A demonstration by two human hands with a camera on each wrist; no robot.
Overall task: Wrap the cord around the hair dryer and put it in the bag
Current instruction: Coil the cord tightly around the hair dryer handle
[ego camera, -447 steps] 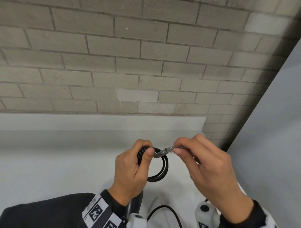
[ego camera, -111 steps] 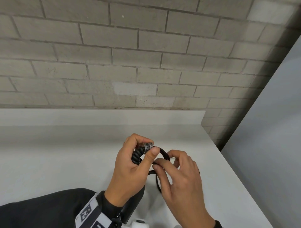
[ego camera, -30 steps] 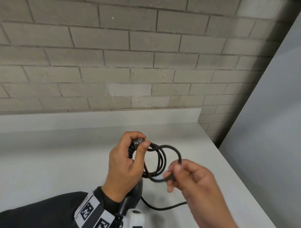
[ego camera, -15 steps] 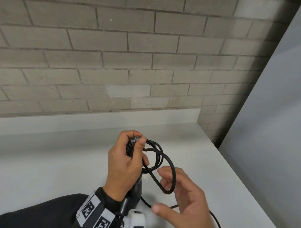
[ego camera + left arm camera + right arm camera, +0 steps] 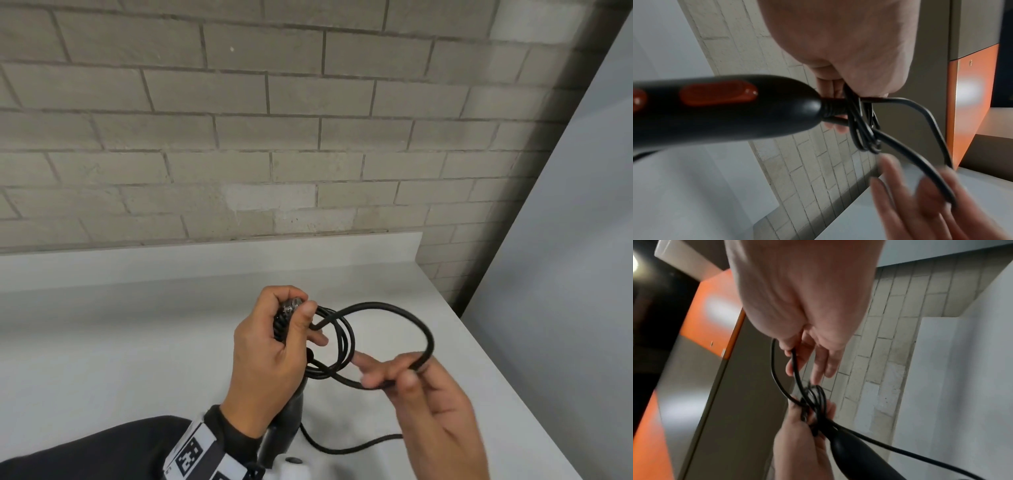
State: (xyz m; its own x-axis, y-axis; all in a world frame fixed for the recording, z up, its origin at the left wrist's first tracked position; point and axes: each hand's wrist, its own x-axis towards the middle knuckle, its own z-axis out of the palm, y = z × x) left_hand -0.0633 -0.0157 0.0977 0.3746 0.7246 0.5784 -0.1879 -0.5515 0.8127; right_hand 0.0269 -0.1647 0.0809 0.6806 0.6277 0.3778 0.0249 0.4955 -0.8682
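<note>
Head view shows a white counter with a low backsplash against a pale brick wall; a grey panel stands at the right, and the wrist views catch an orange panel. One black dryer, one cord, two hands. Left hand is curled tight round the handle end and the small coils gathered there — held above the counter. Right hand pinches one wide loop between thumb and fingers, other fingers loosely extended. Slack cord trails on the counter.
</note>
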